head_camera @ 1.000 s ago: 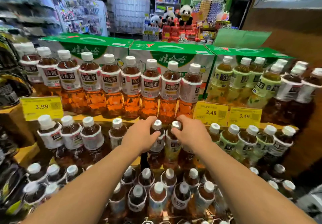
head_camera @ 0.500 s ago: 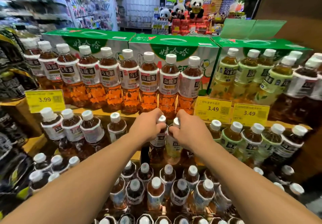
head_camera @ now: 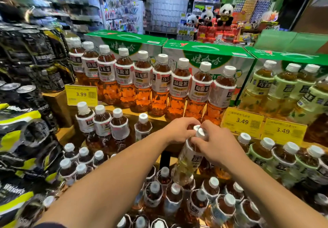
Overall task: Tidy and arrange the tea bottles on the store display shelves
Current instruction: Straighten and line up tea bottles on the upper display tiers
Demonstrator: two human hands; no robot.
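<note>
My right hand [head_camera: 215,147] grips the neck of a pale yellow-green tea bottle [head_camera: 188,164] with a white cap, which tilts toward me in front of the middle shelf. My left hand [head_camera: 178,130] touches it from the left, fingers curled over the top of a second bottle [head_camera: 196,127] of which only a bit of white cap shows. Orange oolong tea bottles [head_camera: 160,86] line the top shelf, with pale green-label bottles [head_camera: 264,86] to their right. Dark tea bottles [head_camera: 102,121] stand at the middle shelf's left, and green-label ones [head_camera: 262,153] at its right.
Several small white-capped bottles [head_camera: 175,197] crowd the lower shelf under my arms. Yellow price tags [head_camera: 81,94] [head_camera: 242,121] hang on the shelf edges. Green cartons [head_camera: 209,50] stand behind the top row. Black-and-yellow packs [head_camera: 21,139] fill the left side.
My hands have drawn together. The right hand has raised the pale bottle and tipped it toward me. My view has swung to the left.
</note>
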